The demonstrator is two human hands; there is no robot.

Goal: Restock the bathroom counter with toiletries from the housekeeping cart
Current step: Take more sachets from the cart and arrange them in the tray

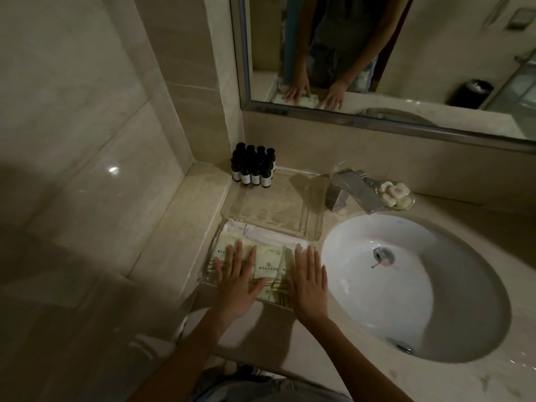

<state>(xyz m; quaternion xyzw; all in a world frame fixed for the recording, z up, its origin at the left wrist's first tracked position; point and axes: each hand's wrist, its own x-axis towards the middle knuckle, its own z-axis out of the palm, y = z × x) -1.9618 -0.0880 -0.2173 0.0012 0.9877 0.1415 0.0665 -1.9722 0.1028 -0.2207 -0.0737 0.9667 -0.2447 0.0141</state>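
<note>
A clear acrylic tray (311, 227) lies on the marble counter (290, 335) left of the sink. Its near half holds several cream toiletry packets (268, 264) lying flat, with white wrapped items behind them. My left hand (236, 281) lies flat with straight fingers on the left packets. My right hand (309, 281) lies flat on the right packets and the tray's right end. Several small dark bottles (253, 166) with white labels stand grouped at the tray's far left corner.
A white oval sink (414, 285) fills the right of the counter, with a chrome faucet (352, 191) behind it. A glass dish of soaps (396, 195) sits right of the faucet. A mirror (406, 53) hangs above; a tiled wall stands at left.
</note>
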